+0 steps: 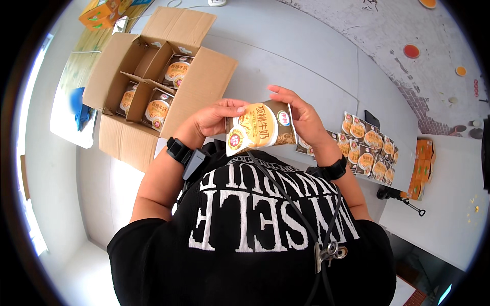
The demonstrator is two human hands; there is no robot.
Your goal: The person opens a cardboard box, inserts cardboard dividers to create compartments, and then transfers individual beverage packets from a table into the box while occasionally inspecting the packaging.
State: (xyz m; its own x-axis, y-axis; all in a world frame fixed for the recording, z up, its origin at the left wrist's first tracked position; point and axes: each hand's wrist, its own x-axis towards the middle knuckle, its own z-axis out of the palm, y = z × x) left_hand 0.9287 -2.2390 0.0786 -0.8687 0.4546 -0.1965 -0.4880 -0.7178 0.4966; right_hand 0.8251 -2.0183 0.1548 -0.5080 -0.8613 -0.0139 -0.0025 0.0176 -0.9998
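A brown, white and yellow drink packet point(263, 127) with a cup picture on its front is held up before my chest. My left hand point(217, 116) pinches its left edge, thumb lying on the front. Around the packet's right side curves my right hand point(309, 122), with fingertips reaching past the top edge; some of its fingers are hidden behind the packet. To the left stands an open cardboard box point(201, 84) split by cardboard dividers. Similar packets point(157, 109) sit in three of its compartments; the far left one shows no packet.
Several more such packets point(365, 158) lie in rows on the grey table point(291, 46) at the right, with a dark phone point(372, 118) beyond them. Orange cartons stand at the far left point(104, 14) and right point(421, 168). A blue item point(80, 108) lies left of the box.
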